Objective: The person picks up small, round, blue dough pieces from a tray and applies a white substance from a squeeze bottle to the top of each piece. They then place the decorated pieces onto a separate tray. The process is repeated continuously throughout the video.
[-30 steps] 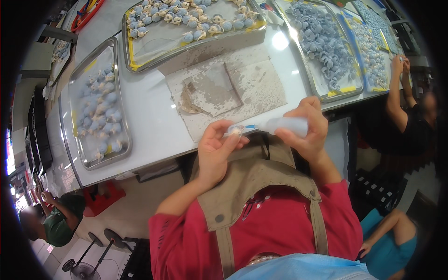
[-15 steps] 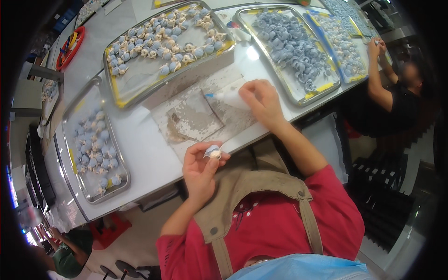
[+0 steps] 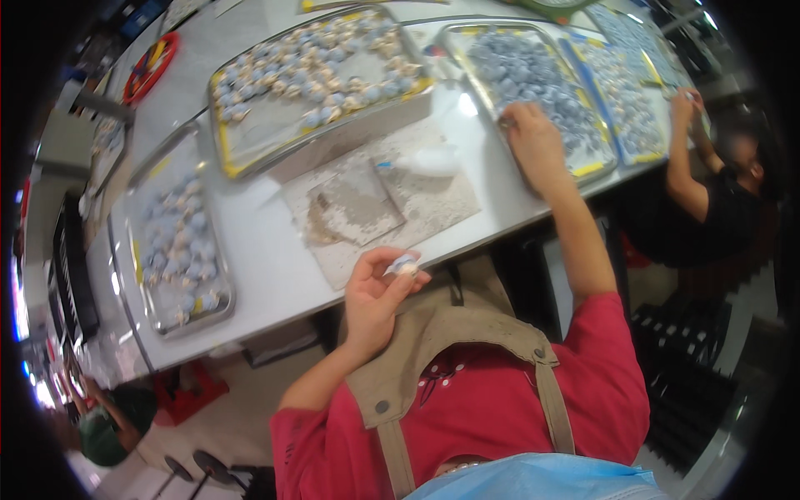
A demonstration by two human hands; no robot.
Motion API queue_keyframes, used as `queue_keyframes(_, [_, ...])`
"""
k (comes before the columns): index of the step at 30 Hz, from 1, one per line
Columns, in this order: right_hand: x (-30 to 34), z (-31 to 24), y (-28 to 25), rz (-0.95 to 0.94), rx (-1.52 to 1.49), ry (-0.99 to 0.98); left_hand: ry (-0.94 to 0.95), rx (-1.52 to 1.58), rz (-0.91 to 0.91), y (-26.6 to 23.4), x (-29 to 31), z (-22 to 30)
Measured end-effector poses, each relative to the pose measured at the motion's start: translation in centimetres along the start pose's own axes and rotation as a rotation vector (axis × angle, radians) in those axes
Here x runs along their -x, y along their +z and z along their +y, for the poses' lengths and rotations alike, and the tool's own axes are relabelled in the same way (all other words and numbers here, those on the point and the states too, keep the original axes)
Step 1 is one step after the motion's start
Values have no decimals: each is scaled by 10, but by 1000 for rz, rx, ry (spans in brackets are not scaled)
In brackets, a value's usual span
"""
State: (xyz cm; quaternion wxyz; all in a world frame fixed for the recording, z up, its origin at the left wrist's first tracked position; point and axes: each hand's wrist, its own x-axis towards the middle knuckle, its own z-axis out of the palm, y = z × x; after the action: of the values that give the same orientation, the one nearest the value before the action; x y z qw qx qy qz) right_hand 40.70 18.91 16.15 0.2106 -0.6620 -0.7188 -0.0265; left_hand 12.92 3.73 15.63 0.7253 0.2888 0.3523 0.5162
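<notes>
My left hand (image 3: 377,298) pinches a small figurine (image 3: 405,266), pale blue and cream, just past the table's near edge. My right hand (image 3: 533,148) is over the near-left rim of a metal tray (image 3: 602,169) of loose blue-grey curled pieces (image 3: 521,71). Its fingers are bent together, and whatever may be between them is too small to make out. On a stained board (image 3: 337,268) in front of me lies a white squeeze bottle (image 3: 429,162) with a blue tip. A thin square plate (image 3: 358,204) rests beside it.
A large tray (image 3: 229,167) of blue-and-cream figurines stands raised at the back. A smaller tray (image 3: 227,310) of similar figurines is at left. Further right is a blue-edged tray (image 3: 612,137), near a co-worker (image 3: 708,192). A red round tray (image 3: 152,68) lies far left.
My right hand has let go of the squeeze bottle, which now lies on the board, and has moved right and away to the tray of blue-grey pieces. The left hand still holds the figurine.
</notes>
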Motion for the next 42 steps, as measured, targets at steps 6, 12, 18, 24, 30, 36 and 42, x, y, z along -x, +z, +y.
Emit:
queue_keyframes(6, [7,4,-4,-41,-35,-55,-69,52,-8,-2,1,-1])
queue_keyframes(12, [20,9,-3,51,-246,40,-94,97,-29,-4,4,2])
queue_keyframes(18, [38,57,22,-58,-813,275,-80,118,-40,-6,6,-2])
queue_keyframes(24, [39,30,-8,-23,-493,281,-77,99,4,-2,1,0])
queue_keyframes(30, [80,-55,-27,-33,-1253,366,-40,-17,65,-2,4,-4])
queue_keyframes(36, [126,-116,-31,-586,-1844,374,29,9,-29,10,4,-1])
queue_keyframes(42, [131,-124,-27,-459,-1572,214,118,-73,-43,9,10,1])
